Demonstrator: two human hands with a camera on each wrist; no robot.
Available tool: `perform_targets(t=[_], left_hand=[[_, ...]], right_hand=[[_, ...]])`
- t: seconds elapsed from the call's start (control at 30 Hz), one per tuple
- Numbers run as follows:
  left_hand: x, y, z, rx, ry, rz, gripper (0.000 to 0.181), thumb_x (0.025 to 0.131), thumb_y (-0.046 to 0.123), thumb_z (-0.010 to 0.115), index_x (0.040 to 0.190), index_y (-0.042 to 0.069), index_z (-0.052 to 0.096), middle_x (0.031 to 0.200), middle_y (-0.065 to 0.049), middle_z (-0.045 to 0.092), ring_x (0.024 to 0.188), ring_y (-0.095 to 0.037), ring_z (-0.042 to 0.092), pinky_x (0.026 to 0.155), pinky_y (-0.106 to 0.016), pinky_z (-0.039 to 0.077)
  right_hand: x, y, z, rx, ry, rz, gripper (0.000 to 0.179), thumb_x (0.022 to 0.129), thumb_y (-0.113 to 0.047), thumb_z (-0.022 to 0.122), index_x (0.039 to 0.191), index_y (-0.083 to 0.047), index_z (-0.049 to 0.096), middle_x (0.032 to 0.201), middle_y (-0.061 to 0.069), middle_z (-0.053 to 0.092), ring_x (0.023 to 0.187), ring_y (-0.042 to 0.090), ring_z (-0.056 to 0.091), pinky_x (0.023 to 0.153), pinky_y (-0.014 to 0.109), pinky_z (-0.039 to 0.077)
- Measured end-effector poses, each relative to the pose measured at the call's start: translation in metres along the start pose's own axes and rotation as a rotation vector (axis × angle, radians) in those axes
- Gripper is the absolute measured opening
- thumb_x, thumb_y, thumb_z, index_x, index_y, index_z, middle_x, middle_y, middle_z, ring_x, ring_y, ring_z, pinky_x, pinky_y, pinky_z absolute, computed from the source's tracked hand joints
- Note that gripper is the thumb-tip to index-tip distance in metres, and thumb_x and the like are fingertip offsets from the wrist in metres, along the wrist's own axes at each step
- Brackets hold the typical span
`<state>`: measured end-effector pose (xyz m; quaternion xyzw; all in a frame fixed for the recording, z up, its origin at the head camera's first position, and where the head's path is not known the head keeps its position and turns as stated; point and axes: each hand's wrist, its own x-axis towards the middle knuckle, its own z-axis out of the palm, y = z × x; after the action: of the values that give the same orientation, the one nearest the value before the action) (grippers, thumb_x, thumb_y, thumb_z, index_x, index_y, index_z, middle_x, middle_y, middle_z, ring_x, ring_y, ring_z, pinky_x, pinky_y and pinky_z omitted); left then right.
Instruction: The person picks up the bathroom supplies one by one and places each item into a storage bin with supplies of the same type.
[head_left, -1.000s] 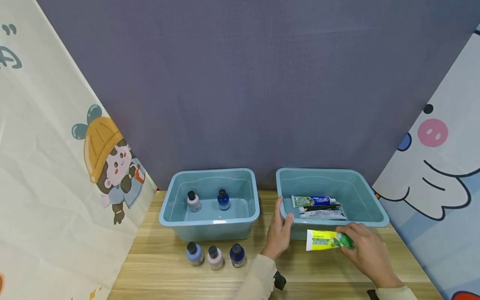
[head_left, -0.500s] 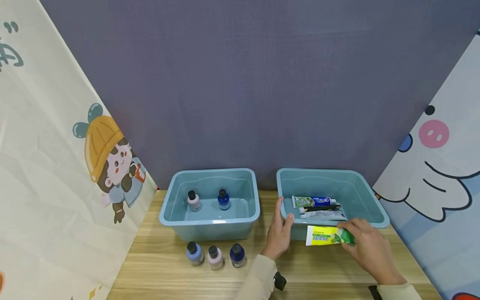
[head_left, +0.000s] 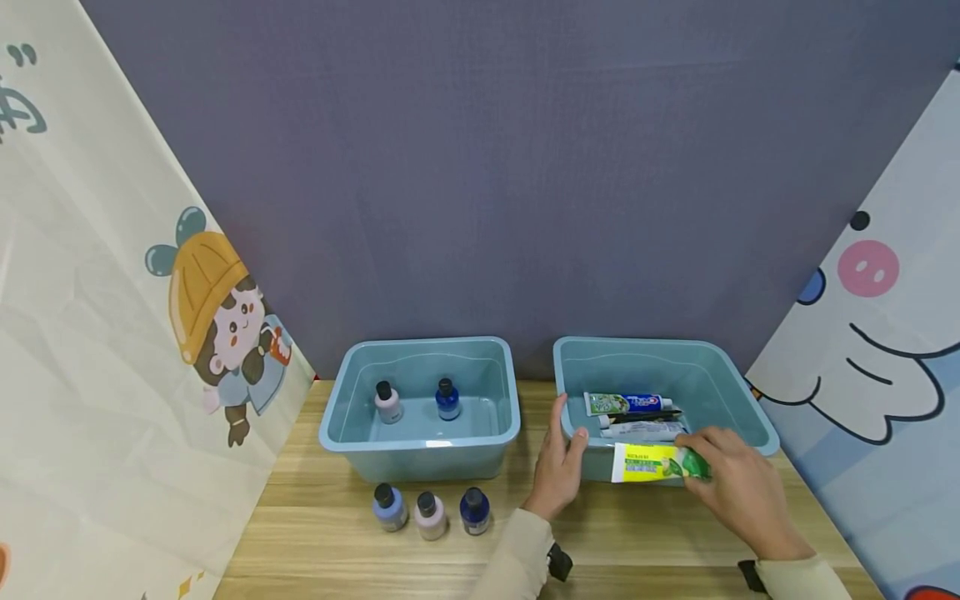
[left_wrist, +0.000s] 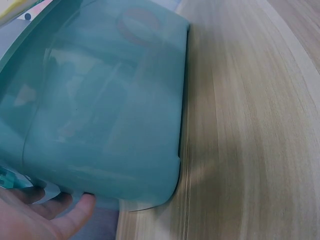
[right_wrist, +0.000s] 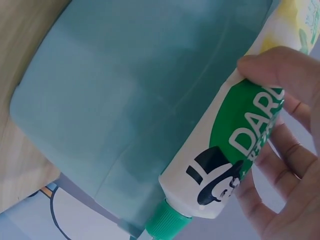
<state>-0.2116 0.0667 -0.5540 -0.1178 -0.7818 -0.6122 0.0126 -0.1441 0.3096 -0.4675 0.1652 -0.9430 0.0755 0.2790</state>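
the pinched tube (right_wrist: pixel 232 122) reads "darl" on green, beside a blue bin (right_wrist: pixel 125 100).

Yellow-green tube (head_left: pixel 654 464) | held sideways | at front of right bin (head_left: pixel 645 364)

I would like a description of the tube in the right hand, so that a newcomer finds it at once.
On the wooden table stand two pale blue bins; go to the right bin. At its near edge, a person's right hand holds the toothpaste tube. Bright yellow and green, it stands apart from the tubes lying inside, none of which is yellow.
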Motion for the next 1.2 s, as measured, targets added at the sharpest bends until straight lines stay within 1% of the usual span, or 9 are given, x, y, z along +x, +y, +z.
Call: perform_targets(t=[0.17,0.27,0.43,0.57,0.7,0.87,1.1,1.2], left_hand=[[0.0,0.0,0.0,-0.002,0.0,-0.004,0.057,0.107,0.057,0.036,0.158,0.056,0.008,0.168,0.006,0.028,0.147,-0.026,0.042,0.114,-0.057,0.04],[0.0,0.0,0.0,-0.001,-0.001,-0.002,0.058,0.107,0.057,0.036,0.158,0.056,0.009,0.168,0.006,0.029,0.147,-0.026,0.043,0.113,-0.057,0.04],[0.0,0.0,-0.001,-0.001,-0.006,0.003,0.058,0.108,0.054,0.038,0.158,0.055,0.009,0.168,0.006,0.028,0.147,-0.026,0.042,0.114,-0.056,0.04],[0.0,0.001,-0.001,-0.003,-0.007,-0.002,0.058,0.108,0.055,0.038,0.158,0.055,0.009,0.168,0.007,0.027,0.148,-0.025,0.041,0.116,-0.057,0.038],[0.0,0.001,-0.001,-0.004,-0.003,-0.01,0.058,0.107,0.056,0.037,0.157,0.056,0.009,0.168,0.007,0.027,0.148,-0.025,0.041,0.116,-0.057,0.038],[0.0,0.001,-0.001,-0.006,0.002,-0.01,0.058,0.108,0.051,0.039,0.158,0.055,0.009,0.169,0.007,0.027,0.148,-0.026,0.042,0.115,-0.057,0.039],[0.001,0.0,0.0,-0.012,0.003,0.005,0.058,0.109,0.048,0.04,0.158,0.054,0.009,0.168,0.007,0.027,0.147,-0.025,0.042,0.115,-0.056,0.04],[0.001,0.0,0.0,-0.013,0.008,0.008,0.059,0.109,0.044,0.042,0.158,0.054,0.01,0.168,0.007,0.027,0.148,-0.024,0.041,0.115,-0.056,0.039]], right_hand=[[0.004,0.001,-0.001,0.002,0.008,-0.014,0.058,0.051,-0.012,0.096,0.105,-0.011,0.077,0.095,0.004,0.07,0.084,0.025,0.065,0.062,0.043,0.055],[0.006,0.003,-0.002,0.0,0.011,-0.021,0.058,0.051,-0.013,0.096,0.105,-0.012,0.076,0.095,0.003,0.069,0.083,0.024,0.064,0.061,0.041,0.053],[0.009,0.003,-0.005,-0.007,0.01,-0.027,0.059,0.051,-0.014,0.097,0.106,-0.011,0.077,0.095,0.003,0.07,0.082,0.024,0.062,0.061,0.041,0.052],[0.014,0.005,-0.007,-0.005,0.022,-0.051,0.059,0.05,-0.013,0.096,0.106,-0.01,0.076,0.095,0.005,0.07,0.081,0.024,0.062,0.06,0.041,0.052],[0.018,0.007,-0.01,-0.004,0.036,-0.075,0.06,0.051,-0.015,0.096,0.106,-0.011,0.076,0.095,0.004,0.07,0.079,0.023,0.062,0.057,0.039,0.051],[0.024,0.009,-0.013,-0.009,0.049,-0.088,0.059,0.051,-0.016,0.096,0.106,-0.012,0.076,0.095,0.002,0.069,0.077,0.021,0.06,0.054,0.037,0.05],[0.027,0.009,-0.014,-0.015,0.041,-0.083,0.06,0.051,-0.016,0.097,0.107,-0.013,0.075,0.096,0.001,0.069,0.079,0.022,0.059,0.057,0.04,0.051],[0.028,0.009,-0.014,-0.011,0.041,-0.086,0.06,0.052,-0.016,0.096,0.108,-0.013,0.075,0.097,0.002,0.069,0.079,0.022,0.059,0.058,0.041,0.051]])
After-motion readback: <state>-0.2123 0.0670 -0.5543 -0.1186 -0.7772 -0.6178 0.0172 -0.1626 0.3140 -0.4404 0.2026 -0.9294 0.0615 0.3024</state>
